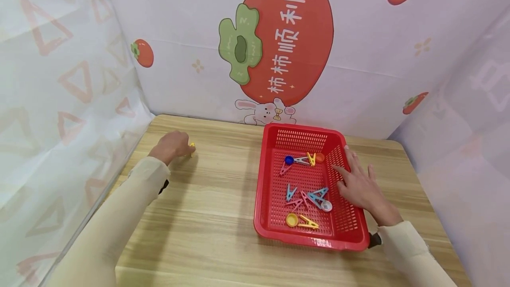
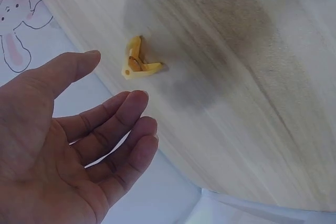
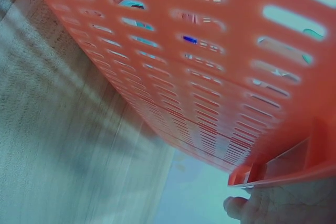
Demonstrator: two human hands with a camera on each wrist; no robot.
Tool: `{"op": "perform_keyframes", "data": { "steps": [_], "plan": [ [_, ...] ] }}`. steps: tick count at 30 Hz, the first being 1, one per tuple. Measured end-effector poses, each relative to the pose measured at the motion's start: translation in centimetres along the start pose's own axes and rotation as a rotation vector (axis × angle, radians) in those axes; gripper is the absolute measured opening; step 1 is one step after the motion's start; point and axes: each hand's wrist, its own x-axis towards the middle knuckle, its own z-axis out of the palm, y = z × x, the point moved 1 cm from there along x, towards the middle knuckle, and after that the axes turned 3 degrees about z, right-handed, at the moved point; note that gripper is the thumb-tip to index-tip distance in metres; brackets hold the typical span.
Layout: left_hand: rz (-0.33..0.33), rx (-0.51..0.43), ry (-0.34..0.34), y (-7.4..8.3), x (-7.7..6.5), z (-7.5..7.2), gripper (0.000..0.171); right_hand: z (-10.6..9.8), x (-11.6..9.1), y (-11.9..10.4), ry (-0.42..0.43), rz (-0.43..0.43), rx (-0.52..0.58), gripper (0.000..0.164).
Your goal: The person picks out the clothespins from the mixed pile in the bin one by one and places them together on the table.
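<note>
Fumble brewing, nine o'clock?
Left hand (image 1: 170, 146)'s hovering, loosely spread; off-centre pinching could flick the yellow clip (image 2: 135, 66). Right hand (image 1: 360, 188)'s resting spread on the basket (image 1: 311, 241).

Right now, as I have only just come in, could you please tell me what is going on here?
A person is working at a wooden table. The left hand is open beside a yellow clothespin lying on the table, and does not appear to hold it. The right hand rests on the right rim of a red basket. Inside the basket are several clothespins and some small round caps in different colors.
</note>
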Motion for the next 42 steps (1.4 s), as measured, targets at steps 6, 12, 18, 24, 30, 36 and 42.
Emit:
{"op": "perform_keyframes", "data": {
  "steps": [6,12,18,24,30,36,42],
  "plan": [
    [0.005,0.004,0.034,1.9,-0.9,-1.2,0.042,0.1,0.1,0.1,-0.001,-0.001,0.008,0.06],
    [0.053,0.043,0.051,4.2,-0.7,-1.9,0.046,0.2,0.1,0.3,0.0,0.0,0.013,0.06],
    [0.069,0.067,0.055,7.4,-1.0,-3.1,0.045,0.0,0.2,0.2,0.006,-0.004,0.016,0.059],
    [0.109,0.088,0.094,10.0,-0.2,-3.5,0.039,-0.1,0.2,0.3,0.001,0.002,0.015,0.061],
    [0.158,0.119,0.134,12.9,0.5,-3.9,0.034,0.0,0.1,0.2,-0.005,0.005,0.017,0.061],
    [0.192,0.148,0.149,16.2,0.5,-4.8,0.035,0.0,0.1,0.3,0.004,0.002,0.014,0.061],
    [0.216,0.18,0.145,19.3,0.7,-5.4,0.029,0.1,0.2,0.3,0.009,-0.004,0.01,0.059]
  ]
}}
